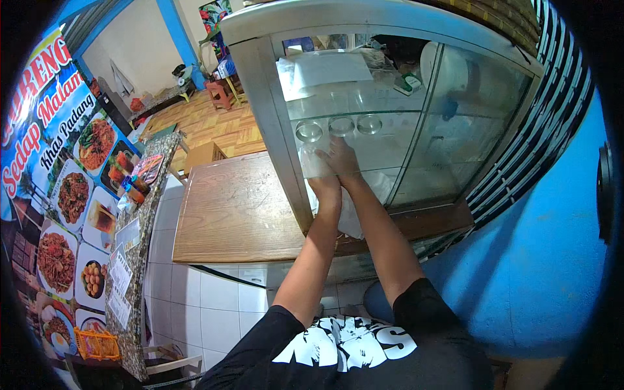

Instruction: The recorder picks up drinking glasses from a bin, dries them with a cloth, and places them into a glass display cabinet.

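Both hands reach through the opening of a glass-fronted display cabinet. My right hand has its fingertips at the near end of the middle drinking glass; firm contact is unclear. Clear glasses stand on either side, a left one and a right one. My left hand is just below and left of my right hand, wrists nearly touching. Its fingers are blurred behind a pale, translucent shape, perhaps another glass. Whether either hand grips anything cannot be made out.
A sliding glass pane covers the cabinet's right side. Papers and a small green-and-white box lie on the upper shelf. To the left are a wooden tabletop, a granite counter and a printed food banner.
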A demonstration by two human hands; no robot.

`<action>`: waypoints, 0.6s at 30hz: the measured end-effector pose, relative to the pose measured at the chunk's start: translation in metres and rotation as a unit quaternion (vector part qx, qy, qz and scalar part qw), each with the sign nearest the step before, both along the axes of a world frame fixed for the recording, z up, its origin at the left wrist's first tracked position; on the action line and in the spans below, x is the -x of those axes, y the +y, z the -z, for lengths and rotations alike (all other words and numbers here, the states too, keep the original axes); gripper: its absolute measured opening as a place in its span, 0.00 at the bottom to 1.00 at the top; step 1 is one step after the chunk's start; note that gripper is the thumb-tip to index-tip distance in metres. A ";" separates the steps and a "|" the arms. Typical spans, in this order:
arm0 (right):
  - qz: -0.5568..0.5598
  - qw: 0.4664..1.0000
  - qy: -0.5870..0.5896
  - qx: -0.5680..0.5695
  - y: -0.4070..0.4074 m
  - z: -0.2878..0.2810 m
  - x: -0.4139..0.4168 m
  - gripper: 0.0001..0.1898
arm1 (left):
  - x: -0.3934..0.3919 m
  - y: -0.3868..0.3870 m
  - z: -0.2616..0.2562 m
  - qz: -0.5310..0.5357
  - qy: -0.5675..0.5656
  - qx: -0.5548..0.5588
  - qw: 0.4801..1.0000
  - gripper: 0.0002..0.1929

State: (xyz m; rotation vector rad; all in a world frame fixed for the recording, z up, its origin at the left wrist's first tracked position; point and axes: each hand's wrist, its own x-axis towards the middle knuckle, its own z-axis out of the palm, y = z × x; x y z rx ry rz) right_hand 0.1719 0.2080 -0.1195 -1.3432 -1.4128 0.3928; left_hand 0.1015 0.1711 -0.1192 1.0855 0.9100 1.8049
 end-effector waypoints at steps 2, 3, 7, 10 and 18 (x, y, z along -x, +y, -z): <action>-0.021 0.999 0.032 -0.012 0.002 -0.004 0.003 0.35 | 0.002 0.009 0.008 -0.004 -0.012 0.040 0.999 0.19; -0.024 1.000 0.003 0.014 0.004 -0.007 0.001 0.36 | 0.003 0.012 0.009 0.005 -0.003 0.040 0.999 0.20; -0.003 1.000 -0.024 -0.007 0.007 0.000 -0.007 0.36 | -0.003 0.008 0.013 0.026 0.026 0.066 0.997 0.21; -0.023 0.999 0.019 -0.025 0.001 -0.004 0.004 0.36 | 0.005 0.020 0.020 -0.018 0.051 0.010 0.999 0.22; -0.035 0.992 -0.034 0.115 -0.012 -0.024 -0.001 0.44 | 0.011 -0.001 0.007 0.023 -0.007 0.017 1.000 0.21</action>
